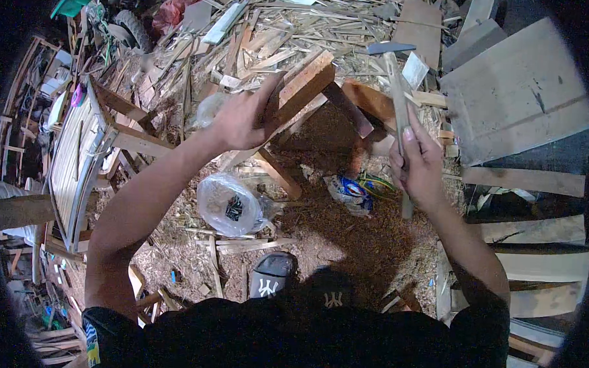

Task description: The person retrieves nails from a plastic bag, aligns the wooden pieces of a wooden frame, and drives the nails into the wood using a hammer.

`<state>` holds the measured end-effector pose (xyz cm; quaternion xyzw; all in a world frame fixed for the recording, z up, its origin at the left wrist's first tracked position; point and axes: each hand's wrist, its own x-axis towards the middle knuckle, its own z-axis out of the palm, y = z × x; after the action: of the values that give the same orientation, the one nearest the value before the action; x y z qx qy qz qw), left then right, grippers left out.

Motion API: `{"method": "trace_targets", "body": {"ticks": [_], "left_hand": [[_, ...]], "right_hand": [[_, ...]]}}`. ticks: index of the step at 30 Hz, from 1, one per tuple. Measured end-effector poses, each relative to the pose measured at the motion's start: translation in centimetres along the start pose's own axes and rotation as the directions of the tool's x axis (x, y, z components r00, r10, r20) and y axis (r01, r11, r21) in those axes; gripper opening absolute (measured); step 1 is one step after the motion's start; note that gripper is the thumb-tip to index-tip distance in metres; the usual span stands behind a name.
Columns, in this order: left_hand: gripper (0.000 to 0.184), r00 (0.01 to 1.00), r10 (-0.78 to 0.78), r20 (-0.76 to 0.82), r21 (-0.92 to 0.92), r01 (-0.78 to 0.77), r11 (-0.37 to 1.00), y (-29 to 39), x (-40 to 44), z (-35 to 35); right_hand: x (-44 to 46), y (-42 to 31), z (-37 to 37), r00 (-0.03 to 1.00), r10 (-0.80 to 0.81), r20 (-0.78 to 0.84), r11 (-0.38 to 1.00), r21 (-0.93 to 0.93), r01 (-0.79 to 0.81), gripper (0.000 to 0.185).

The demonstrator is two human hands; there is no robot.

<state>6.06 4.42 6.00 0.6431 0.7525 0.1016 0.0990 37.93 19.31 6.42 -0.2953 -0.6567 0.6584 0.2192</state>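
My right hand (417, 161) is closed around the pale handle of a hammer (397, 90). The hammer is held upright, its dark metal head at the top. My left hand (243, 120) grips the near end of a thick wooden board (306, 84), fingers partly hidden behind it. This board appears to belong to a wooden frame, with a dark crosspiece (349, 111) and another reddish board (373, 102) beyond. I cannot tell how these parts join. The hammer head is apart from the wood, to its upper right.
A roll of clear plastic (229, 204) and a blue-and-white packet (350, 194) lie on the sawdust floor. Wood scraps (300, 22) are piled at the back. A slatted wooden piece (78, 157) stands left. Large panels (518, 91) and planks (532, 263) lie right. My sandals (273, 275) are below.
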Motion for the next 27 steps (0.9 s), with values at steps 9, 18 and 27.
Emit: {"method": "trace_targets", "body": {"ticks": [9, 18, 27], "left_hand": [[0.099, 0.986, 0.110, -0.128, -0.091, -0.123, 0.988, -0.8, 0.2, 0.9], [0.097, 1.000, -0.014, 0.012, -0.039, 0.014, 0.999, 0.6, 0.5, -0.4], [0.096, 0.999, 0.032, -0.029, -0.016, -0.033, 0.999, 0.4, 0.6, 0.0]], "right_hand": [[1.1, -0.2, -1.0, 0.997, 0.066, -0.041, 0.997, -0.038, -0.067, 0.049], [0.8, -0.2, -0.6, 0.997, -0.007, 0.074, 0.989, -0.147, 0.018, 0.049], [1.1, 0.5, -0.8, 0.975, -0.186, 0.120, 0.900, -0.378, 0.218, 0.048]]}}
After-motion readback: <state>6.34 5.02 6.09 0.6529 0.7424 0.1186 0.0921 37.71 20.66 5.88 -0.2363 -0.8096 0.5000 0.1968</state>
